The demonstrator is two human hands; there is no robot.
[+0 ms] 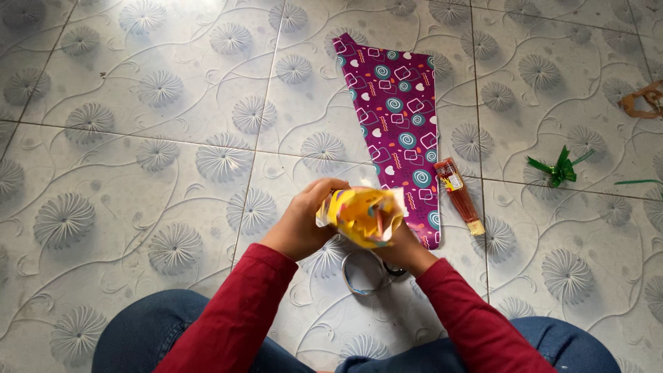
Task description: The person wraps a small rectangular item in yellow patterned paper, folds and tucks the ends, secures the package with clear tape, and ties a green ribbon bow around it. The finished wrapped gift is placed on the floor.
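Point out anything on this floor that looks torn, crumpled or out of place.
A crumpled brown scrap lies at the right edge, apart from the rest. The purple patterned wrapping paper is cut to an uneven, tapering shape. A green ribbon bow sits loose, with a stray green strip beside it.

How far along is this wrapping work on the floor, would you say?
Partly through, by the look of it. A small bundle is already covered in yellow patterned paper, and both the left hand and right hand are closed on it, working its end. Still lying untouched on the tiled floor: a cut purple patterned sheet, a packet of red sticks, a green ribbon bow and a tape roll.
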